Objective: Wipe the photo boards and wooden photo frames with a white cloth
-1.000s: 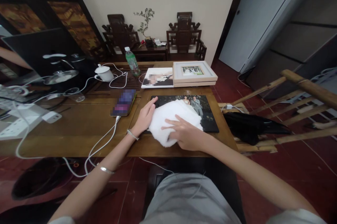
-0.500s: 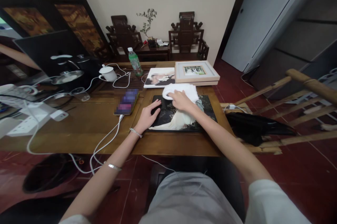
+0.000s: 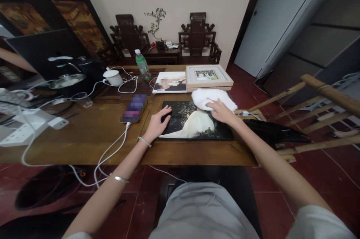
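A dark photo panel (image 3: 194, 124) with a white dress pictured on it lies flat on the wooden table (image 3: 180, 154) in front of me. My left hand (image 3: 159, 121) rests on its left edge, fingers stretched and thumb apart. On the panel's upper right part, my right hand (image 3: 221, 111) presses down a folded white cloth (image 3: 212, 98), which covers that corner and reaches past the right edge. A phone (image 3: 134, 108) with a cable plugged in lies left of my left hand.
Behind the panel are a light wooden picture frame (image 3: 207, 75) and another photo print (image 3: 170, 82). A green-labelled bottle (image 3: 143, 66), a white lidded cup (image 3: 113, 77) and a power strip (image 3: 26, 128) with loose cables stand to the left. A bamboo chair (image 3: 317, 119) is at the right.
My right hand has slid the cloth from the panel's upper middle to its upper right, uncovering more of the picture. The left hand stays at the left edge.
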`<state>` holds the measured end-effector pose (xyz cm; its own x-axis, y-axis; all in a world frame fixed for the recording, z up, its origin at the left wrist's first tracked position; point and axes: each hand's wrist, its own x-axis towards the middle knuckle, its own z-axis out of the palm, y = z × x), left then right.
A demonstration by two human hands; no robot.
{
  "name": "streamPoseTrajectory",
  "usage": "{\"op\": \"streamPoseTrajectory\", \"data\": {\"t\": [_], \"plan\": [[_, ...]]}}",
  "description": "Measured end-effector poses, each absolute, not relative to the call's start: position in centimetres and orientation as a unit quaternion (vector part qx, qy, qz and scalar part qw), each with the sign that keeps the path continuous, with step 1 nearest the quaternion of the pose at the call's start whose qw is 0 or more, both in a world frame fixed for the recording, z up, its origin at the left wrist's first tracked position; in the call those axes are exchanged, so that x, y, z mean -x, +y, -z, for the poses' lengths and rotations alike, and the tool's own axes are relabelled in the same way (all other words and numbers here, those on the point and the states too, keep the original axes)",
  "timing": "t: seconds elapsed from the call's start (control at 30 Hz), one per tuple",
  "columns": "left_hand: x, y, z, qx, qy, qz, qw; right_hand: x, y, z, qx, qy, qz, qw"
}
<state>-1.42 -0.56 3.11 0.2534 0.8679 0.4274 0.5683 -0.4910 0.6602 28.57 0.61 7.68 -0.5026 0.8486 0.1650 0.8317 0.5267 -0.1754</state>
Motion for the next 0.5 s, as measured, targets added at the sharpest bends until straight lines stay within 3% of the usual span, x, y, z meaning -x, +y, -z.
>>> {"op": "streamPoseTrajectory", "data": {"t": [0.17,0.33,0.5], "plan": [[1.3,-0.6,-3.0,-0.767,0.466,-0.398,0.189,-31.5,-4.9,-6.5,0.507,-0.853,-0.011,0.123],[1.4,-0.5,-2.9,-0.769,0.464,-0.396,0.19,-30.5,-12.5,-6.1,0.435,-0.889,-0.006,0.143],[1.4,-0.4,-2.9,-0.777,0.455,-0.395,0.181,-30.8,-12.6,-6.5,0.41,-0.902,-0.011,0.133]]}}
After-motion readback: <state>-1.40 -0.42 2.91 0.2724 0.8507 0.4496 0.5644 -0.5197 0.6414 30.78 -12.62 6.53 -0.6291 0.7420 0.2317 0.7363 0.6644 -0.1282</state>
